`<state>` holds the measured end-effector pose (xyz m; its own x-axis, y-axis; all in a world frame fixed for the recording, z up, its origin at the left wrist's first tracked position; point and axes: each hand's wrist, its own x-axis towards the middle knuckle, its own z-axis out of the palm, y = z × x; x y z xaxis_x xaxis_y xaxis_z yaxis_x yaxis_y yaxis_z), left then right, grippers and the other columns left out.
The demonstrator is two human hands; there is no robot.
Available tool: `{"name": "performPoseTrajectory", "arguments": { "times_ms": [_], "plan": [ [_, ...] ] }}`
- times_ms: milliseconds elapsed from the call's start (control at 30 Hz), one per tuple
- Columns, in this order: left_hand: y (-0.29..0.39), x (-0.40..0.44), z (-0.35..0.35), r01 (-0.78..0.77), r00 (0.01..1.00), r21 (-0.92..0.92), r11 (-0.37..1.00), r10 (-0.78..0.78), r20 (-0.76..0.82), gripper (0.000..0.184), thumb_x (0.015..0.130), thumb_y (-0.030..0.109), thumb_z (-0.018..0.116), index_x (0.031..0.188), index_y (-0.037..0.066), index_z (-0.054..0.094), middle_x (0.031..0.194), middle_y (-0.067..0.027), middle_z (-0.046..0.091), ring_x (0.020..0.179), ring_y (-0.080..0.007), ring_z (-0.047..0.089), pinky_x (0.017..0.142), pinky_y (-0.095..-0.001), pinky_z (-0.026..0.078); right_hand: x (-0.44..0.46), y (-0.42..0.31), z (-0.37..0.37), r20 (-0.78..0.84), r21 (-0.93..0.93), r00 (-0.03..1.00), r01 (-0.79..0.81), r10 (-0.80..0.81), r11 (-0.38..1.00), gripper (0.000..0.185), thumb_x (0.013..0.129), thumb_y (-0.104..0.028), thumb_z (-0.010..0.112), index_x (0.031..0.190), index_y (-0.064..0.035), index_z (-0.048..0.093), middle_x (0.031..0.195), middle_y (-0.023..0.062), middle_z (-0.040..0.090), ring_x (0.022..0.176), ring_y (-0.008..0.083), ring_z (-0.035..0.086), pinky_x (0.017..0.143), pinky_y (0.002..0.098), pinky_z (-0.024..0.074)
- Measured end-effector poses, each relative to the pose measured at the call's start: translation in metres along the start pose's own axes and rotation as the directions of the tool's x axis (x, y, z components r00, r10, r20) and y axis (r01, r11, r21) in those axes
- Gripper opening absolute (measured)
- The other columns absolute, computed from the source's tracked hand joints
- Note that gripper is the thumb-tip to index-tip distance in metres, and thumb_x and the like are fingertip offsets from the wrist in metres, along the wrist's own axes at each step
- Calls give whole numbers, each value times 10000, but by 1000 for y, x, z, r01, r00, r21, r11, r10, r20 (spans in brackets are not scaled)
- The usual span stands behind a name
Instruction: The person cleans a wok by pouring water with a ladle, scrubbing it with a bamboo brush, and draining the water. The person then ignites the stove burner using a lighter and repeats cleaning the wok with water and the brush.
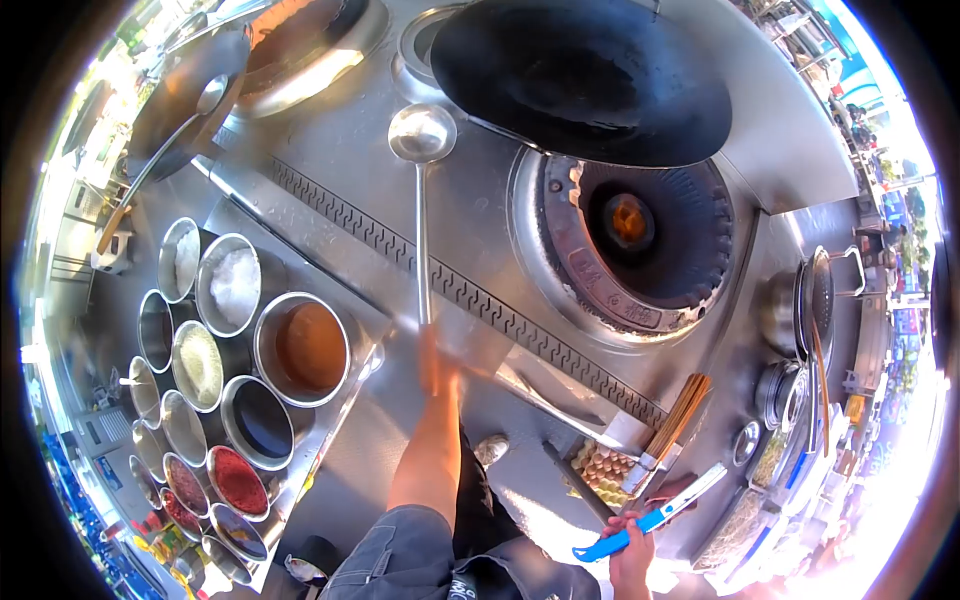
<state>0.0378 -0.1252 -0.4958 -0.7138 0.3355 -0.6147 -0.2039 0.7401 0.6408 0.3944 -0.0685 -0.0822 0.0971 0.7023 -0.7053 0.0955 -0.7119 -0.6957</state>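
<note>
Reaching up from the bottom of the frame, the left hand [440, 372] was blurred, with its fingers closed round the handle of a metal ladle [422, 135]. The ladle's bowl was held up at upper centre; whether the worktop [345, 150] was touched by it could not be told. At lower right, a long blue-and-white tool [658, 516] was gripped in the closed fingers of the right hand [630, 552]. A dark wok [585, 85] was seen above the round burner [640, 305], inside which an orange glow was shown. Metal pots of seasonings [235, 285] were grouped at left, with the one of reddish-brown liquid [310, 348] set nearest the left hand. A bundle of thin sticks [680, 415] was placed near the eggs [605, 468], up from the right hand.
</note>
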Motion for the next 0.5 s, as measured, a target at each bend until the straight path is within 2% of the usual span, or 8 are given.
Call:
{"name": "performPoseTrajectory", "arguments": {
  "times_ms": [33, 133, 200, 300, 400, 467, 500],
  "plan": [
    [2, 7, 2, -70, 997, 58, 996, 71, -16, 418, 950, 206, 520, 1332, 49, 458, 1210, -110, 583, 1084, -233, 565, 901, -355, 475, 0, 2, -2, -26, -13, 1000, -18, 17, 1000, 190, 983, -138, 461, 1134, -26, 490, 925, 169, 628, 742, 252, 631, 688, 395, 532],
    [7, 24, 8, -272, 957, 183, 945, 285, -50, 466, 948, 174, 528, 1386, 61, 420, 1288, -83, 563, 1174, -234, 534, 959, -349, 460, 6, 6, -8, -41, -50, 998, -45, 43, 998, 195, 984, -139, 456, 1136, -20, 483, 930, 176, 627, 742, 255, 632, 690, 396, 531],
    [7, 31, 8, -308, 948, 168, 937, 317, -32, 487, 945, 167, 533, 1404, 67, 406, 1314, -74, 555, 1204, -235, 523, 978, -349, 457, 6, 6, -7, -50, -66, 998, -31, 28, 997, 195, 985, -140, 452, 1133, -17, 484, 927, 180, 627, 739, 257, 632, 690, 395, 531],
    [2, 31, 1, -241, 970, 37, 970, 239, 32, 495, 940, 175, 542, 1405, 72, 405, 1316, -74, 553, 1205, -237, 522, 975, -353, 460, 11, 2, 2, -8, -95, 1000, -19, 19, 995, 194, 982, -126, 450, 1132, -8, 482, 937, 188, 629, 741, 265, 636, 688, 393, 532],
    [-3, 36, -6, -76, 997, -135, 988, 79, 20, 504, 936, 183, 550, 1406, 78, 404, 1318, -73, 551, 1206, -239, 521, 973, -357, 464, 13, -7, 15, -21, -163, 999, -34, 31, 986, 243, 985, -201, 484, 1159, -32, 488, 892, 161, 619, 700, 255, 617, 698, 405, 520],
    [-10, 50, -11, 51, 998, -274, 960, -60, -22, 509, 932, 189, 556, 1406, 81, 403, 1320, -73, 550, 1207, -240, 521, 971, -360, 466, 1, -25, 34, -82, -500, 992, -122, 93, 857, 370, 1015, -261, 376, 1123, 30, 578, 983, 149, 655, 877, 233, 623, 785, 337, 495],
    [-12, 61, -14, 106, 991, -345, 932, -129, -44, 512, 931, 192, 559, 1407, 83, 403, 1320, -73, 549, 1207, -241, 520, 970, -361, 467, 0, -24, 35, -123, -531, 992, -97, 37, 842, 359, 992, -282, 422, 977, 14, 625, 849, 101, 658, 789, 203, 613, 723, 333, 487]
  ]
}}
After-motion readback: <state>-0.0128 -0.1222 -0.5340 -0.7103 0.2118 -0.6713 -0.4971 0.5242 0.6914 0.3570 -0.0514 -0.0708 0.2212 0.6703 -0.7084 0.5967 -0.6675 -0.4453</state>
